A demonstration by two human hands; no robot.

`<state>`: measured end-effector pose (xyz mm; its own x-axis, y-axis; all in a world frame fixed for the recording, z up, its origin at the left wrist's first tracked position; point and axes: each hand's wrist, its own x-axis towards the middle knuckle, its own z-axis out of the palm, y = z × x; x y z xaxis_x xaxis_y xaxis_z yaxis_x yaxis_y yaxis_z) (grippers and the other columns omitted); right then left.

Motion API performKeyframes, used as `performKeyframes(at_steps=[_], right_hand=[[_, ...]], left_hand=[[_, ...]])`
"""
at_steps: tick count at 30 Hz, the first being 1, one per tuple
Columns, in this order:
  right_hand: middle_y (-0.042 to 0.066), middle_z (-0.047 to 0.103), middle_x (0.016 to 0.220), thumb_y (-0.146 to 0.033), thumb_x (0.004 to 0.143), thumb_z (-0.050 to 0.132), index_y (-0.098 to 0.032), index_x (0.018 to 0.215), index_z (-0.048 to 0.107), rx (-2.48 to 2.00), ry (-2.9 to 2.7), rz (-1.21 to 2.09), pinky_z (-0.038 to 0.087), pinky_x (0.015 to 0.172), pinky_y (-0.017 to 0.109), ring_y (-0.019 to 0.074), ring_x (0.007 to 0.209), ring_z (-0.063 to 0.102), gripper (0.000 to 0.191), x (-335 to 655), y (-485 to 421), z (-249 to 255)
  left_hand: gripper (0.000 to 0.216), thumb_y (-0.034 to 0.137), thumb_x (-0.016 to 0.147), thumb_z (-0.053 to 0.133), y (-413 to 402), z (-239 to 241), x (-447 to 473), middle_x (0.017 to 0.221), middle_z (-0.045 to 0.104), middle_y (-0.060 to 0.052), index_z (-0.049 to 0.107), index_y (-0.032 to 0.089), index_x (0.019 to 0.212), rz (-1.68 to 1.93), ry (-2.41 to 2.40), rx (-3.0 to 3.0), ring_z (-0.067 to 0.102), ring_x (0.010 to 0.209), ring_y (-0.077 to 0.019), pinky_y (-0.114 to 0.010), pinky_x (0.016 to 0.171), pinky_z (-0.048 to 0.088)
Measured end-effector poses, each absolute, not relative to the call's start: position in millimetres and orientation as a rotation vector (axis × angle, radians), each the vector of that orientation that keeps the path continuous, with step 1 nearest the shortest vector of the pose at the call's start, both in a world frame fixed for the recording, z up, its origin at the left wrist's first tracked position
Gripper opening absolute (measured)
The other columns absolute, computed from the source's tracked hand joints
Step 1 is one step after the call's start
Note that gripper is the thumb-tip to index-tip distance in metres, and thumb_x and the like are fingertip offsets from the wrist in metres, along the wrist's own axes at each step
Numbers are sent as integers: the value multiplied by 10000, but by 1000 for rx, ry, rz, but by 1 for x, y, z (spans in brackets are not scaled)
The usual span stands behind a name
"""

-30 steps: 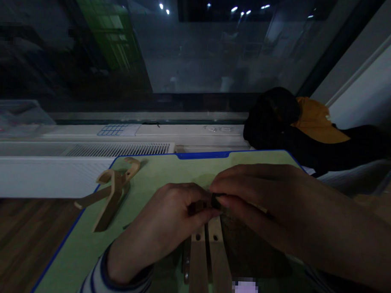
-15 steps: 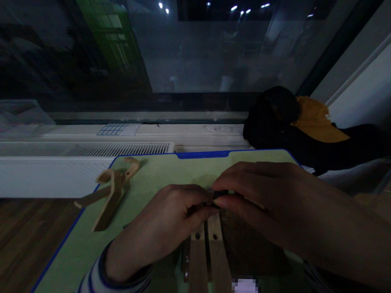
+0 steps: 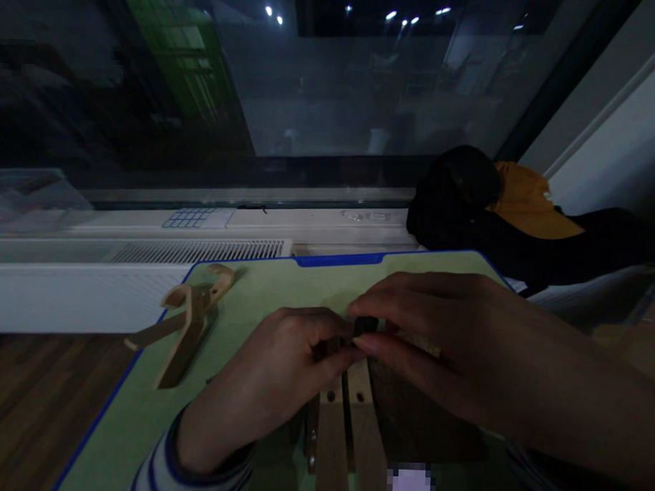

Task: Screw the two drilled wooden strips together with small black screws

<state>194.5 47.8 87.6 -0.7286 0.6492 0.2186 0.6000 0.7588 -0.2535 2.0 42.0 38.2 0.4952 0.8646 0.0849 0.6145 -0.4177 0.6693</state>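
Seen from the wearer's head, a striped sleeve (image 3: pixel 161 474) enters at seven o'clock and leads to the left hand (image 3: pixel 269 387). It is clenched at the top ends of two wooden slats (image 3: pixel 334 435) that run side by side toward six o'clock, though what its curled fingers grip is hidden. The right hand (image 3: pixel 453 350), coming in from four o'clock, pinches a small dark piece (image 3: pixel 365 325) between thumb and forefinger. The piece sits just above the slat ends at the middle of the scene, touching the left fingertips. A dark board (image 3: pixel 412 420) lies under the right palm, and everything rests on a green mat (image 3: pixel 133 425) with a blue edge. At nine o'clock a jointed wooden assembly (image 3: pixel 188 326) lies apart near the mat's corner. Beyond are a white vent grille (image 3: pixel 198 250) and a keypad (image 3: pixel 192 217). A dark bag with an orange cap (image 3: pixel 522 202) sits at two o'clock beneath the night-black window (image 3: pixel 333 95). The light is poor and the piece is small, so a slipped pinch could drop it out of sight between the slats. Uneven pressure could also skew the pair apart.
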Motion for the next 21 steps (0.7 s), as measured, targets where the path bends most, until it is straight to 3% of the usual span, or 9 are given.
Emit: performKeyframes(at_steps=[8,14,21], right_hand=[[-3,650,974,-255,929,396,-223,1021,582,-941,-2685,295,437,734,309,145,834,604,210,191,48,89],[-17,648,978,-262,920,426,-214,830,572,-952,-2687,311,438,751,313,145,848,600,178,191,49,88],[-26,642,954,-321,924,421,-241,990,573,-988,-2711,256,438,735,318,146,822,595,184,191,47,87]], left_hand=[[143,237,847,555,41,39,2,733,686,23,652,186,755,561,1224,2176,636,687,-137,-226,608,419],[125,200,845,566,42,38,0,741,692,32,654,188,759,581,1187,2178,639,689,-126,-217,609,416],[137,174,860,541,42,37,0,801,708,26,666,198,807,583,1121,2130,649,739,-131,-216,649,429]])
